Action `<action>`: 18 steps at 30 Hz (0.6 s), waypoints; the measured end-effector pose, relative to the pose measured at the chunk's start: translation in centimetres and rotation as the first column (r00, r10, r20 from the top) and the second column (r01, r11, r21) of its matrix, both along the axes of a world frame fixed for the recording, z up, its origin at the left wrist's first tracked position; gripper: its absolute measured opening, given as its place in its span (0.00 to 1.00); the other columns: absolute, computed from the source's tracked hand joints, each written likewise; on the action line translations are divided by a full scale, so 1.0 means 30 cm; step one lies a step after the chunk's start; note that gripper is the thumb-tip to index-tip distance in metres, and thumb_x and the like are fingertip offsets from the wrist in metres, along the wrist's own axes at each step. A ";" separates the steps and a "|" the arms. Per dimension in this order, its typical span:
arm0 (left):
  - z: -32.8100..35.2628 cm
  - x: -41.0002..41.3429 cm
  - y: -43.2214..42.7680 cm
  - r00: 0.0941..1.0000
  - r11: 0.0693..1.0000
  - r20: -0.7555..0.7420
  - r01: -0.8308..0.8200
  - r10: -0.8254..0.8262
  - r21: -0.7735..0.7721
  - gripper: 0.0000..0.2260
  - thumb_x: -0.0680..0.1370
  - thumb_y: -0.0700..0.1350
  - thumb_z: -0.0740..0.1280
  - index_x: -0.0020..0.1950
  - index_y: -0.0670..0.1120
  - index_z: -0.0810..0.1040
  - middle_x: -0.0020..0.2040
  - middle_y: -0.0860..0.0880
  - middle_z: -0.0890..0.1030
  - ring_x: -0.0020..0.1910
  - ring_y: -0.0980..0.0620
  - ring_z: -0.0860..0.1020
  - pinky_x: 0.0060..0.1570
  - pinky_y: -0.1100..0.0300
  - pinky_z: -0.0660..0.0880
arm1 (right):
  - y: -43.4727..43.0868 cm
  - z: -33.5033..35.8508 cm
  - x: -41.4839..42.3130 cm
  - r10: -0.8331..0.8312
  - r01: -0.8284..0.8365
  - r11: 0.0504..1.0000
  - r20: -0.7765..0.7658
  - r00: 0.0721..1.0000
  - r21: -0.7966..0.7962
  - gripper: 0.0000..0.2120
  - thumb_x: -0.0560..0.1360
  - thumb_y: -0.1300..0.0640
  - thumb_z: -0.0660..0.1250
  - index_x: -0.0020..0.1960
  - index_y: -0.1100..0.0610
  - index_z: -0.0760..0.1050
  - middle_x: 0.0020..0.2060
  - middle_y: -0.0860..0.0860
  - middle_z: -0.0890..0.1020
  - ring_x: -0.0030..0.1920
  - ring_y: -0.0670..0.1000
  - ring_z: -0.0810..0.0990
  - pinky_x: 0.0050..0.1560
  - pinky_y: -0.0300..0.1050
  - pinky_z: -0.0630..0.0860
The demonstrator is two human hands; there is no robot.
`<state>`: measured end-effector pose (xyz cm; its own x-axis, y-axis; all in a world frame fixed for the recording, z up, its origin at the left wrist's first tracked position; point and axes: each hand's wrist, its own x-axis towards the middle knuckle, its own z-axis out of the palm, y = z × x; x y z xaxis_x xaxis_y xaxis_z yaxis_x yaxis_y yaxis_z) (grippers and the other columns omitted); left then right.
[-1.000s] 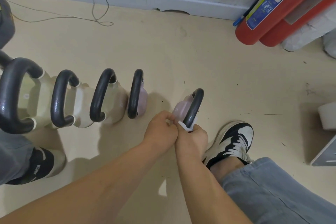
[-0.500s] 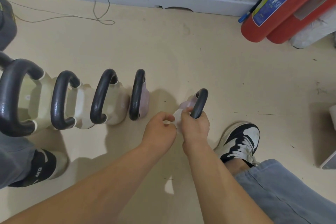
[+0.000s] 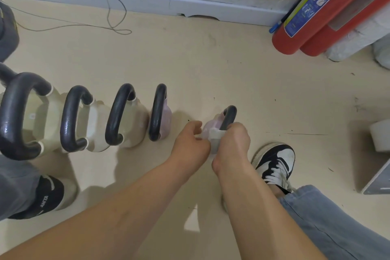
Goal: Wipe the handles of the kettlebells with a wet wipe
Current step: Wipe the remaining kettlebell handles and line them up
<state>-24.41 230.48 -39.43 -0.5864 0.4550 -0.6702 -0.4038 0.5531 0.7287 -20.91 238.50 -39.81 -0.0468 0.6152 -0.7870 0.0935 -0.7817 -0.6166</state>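
Several kettlebells with black handles stand in a row on the beige floor. The rightmost is a small pink kettlebell (image 3: 213, 125) with a black handle (image 3: 230, 115). My right hand (image 3: 233, 143) is closed around the near part of that handle with a white wet wipe (image 3: 215, 135) pressed against it. My left hand (image 3: 191, 141) sits just left of it, fingers curled and pinching the wipe's left edge beside the pink body. Another pink kettlebell (image 3: 160, 112) and cream kettlebells (image 3: 124, 116) stand to the left, untouched.
Two red fire extinguishers (image 3: 316, 12) lean at the wall on the right. A thin wire (image 3: 109, 12) lies on the floor by the baseboard. My black-and-white shoe (image 3: 276, 160) is right of the hands. Another person's black shoe (image 3: 44, 194) is at lower left. A white roll (image 3: 379, 137) sits far right.
My right hand slid up the small kettlebell's handle with the wipe, then back down a little. The left hand stayed beside it.
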 end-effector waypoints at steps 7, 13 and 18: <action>-0.004 -0.004 -0.038 0.998 0.998 0.045 -0.045 0.047 -0.044 0.24 0.76 0.37 0.65 0.72 0.49 0.71 0.67 0.53 0.74 0.63 0.52 0.73 0.61 0.59 0.69 | -0.143 -0.074 0.139 0.364 -0.509 0.811 0.432 0.825 0.289 0.28 0.80 0.56 0.67 0.78 0.45 0.64 0.49 0.39 0.84 0.47 0.43 0.82 0.49 0.39 0.73; -0.014 -0.017 -0.051 0.999 0.997 0.025 -0.035 0.037 -0.075 0.24 0.77 0.38 0.65 0.73 0.48 0.71 0.69 0.52 0.75 0.66 0.52 0.74 0.64 0.58 0.70 | -0.162 -0.111 0.062 0.290 -0.429 0.850 0.409 0.865 0.305 0.18 0.85 0.52 0.60 0.73 0.53 0.68 0.55 0.52 0.83 0.51 0.52 0.82 0.52 0.46 0.77; -0.021 -0.017 -0.008 1.000 0.998 0.015 -0.025 0.026 -0.060 0.22 0.77 0.38 0.64 0.71 0.50 0.73 0.65 0.55 0.76 0.60 0.55 0.74 0.57 0.62 0.69 | 0.032 -0.047 -0.044 0.321 -0.466 0.837 0.431 0.843 0.289 0.12 0.86 0.58 0.53 0.68 0.59 0.66 0.53 0.51 0.80 0.44 0.49 0.78 0.42 0.39 0.70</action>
